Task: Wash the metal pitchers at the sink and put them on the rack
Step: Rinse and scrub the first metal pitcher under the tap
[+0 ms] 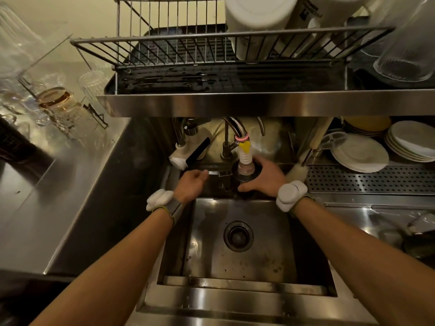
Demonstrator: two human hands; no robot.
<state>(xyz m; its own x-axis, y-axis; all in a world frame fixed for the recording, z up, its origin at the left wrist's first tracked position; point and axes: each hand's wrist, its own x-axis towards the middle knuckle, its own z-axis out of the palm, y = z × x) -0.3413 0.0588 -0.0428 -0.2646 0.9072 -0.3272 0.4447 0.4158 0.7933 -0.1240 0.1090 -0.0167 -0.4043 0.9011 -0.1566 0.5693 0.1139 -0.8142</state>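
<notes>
A dark metal pitcher (243, 177) stands upright at the back edge of the steel sink (237, 262), directly under the faucet nozzle (244, 156), whose white ribbed tip with a yellow piece reaches into its mouth. My right hand (263, 178) is wrapped around the pitcher from the right side. My left hand (191, 184) is to the pitcher's left with its fingers curled, touching a flat metal lever (213, 173) on the ledge. The wire dish rack (188, 50) sits on the shelf above the sink.
White containers (259, 22) and a clear ribbed glass (407, 52) fill the rack's right end. Stacked white plates (360, 152) and a perforated drain board (367, 180) lie to the right. Glasses (56, 100) stand on the left counter. A white water heater tap (188, 149) hangs left of the faucet.
</notes>
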